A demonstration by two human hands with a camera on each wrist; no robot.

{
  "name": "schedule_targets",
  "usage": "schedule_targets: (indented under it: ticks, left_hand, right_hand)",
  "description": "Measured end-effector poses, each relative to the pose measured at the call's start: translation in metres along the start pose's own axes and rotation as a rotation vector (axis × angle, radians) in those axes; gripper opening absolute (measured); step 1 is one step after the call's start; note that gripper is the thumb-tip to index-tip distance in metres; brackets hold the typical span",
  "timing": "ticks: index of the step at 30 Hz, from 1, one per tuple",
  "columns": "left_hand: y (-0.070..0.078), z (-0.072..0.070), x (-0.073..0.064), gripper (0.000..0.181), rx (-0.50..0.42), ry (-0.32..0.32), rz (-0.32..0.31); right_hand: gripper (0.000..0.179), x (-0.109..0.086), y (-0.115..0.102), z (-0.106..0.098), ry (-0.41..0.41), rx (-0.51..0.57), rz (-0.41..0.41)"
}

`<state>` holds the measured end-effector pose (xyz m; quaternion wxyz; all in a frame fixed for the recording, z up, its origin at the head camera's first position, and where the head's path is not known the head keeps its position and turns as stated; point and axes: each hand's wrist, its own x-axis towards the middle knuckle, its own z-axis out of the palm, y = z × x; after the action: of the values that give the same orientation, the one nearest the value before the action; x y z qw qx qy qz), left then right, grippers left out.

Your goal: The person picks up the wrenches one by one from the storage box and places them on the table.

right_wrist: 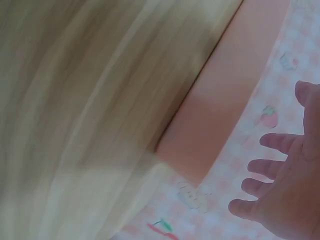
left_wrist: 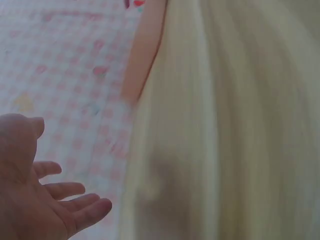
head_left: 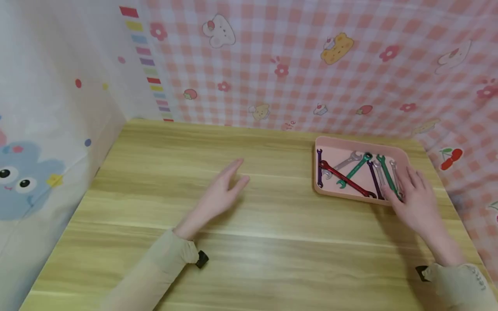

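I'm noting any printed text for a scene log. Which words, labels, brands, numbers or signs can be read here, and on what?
"ife", on the pink checked cloth: probably "life", but the first letter is unclear.
Dark lettering, on the right sleeve: too small and blurred to read.
Wrenches in the pink tray: any markings are too small to read.

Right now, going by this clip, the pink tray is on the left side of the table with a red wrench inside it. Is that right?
Not quite: the head view shows the pink tray on the right side of the table. The red wrench is indeed inside it.
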<state>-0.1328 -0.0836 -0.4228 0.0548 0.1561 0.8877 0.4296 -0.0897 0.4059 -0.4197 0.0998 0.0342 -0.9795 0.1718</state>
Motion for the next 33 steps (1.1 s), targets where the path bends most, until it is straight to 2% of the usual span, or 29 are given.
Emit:
schedule_targets:
  ticks: [3,7,15,21,28,33]
  left_hand:
    - [0.008,0.023,0.01,0.066,-0.041,-0.063,-0.017]
    - [0.018,0.05,0.025,0.065,-0.098,-0.103,-0.017]
    - [0.03,0.092,0.056,0.058,-0.251,-0.113,-0.055]
    - [0.047,0.122,0.077,0.052,-0.322,-0.094,-0.044]
    - [0.059,0.144,0.092,0.051,-0.355,-0.098,-0.076]
    - [0.067,0.152,0.096,0.051,-0.346,-0.116,-0.063]
  right_hand:
    - [0.074,0.006,0.011,-0.002,-0.041,-0.007,0.06]
    - [0.077,0.015,0.023,-0.005,-0.082,-0.014,0.113]
    - [0.073,0.025,0.043,-0.014,-0.115,0.022,0.166]
    - [0.069,0.027,0.054,-0.014,-0.17,0.075,0.247]
    - [0.055,0.028,0.061,-0.009,-0.183,0.114,0.332]
    - [0.051,0.028,0.063,-0.006,-0.14,0.099,0.319]
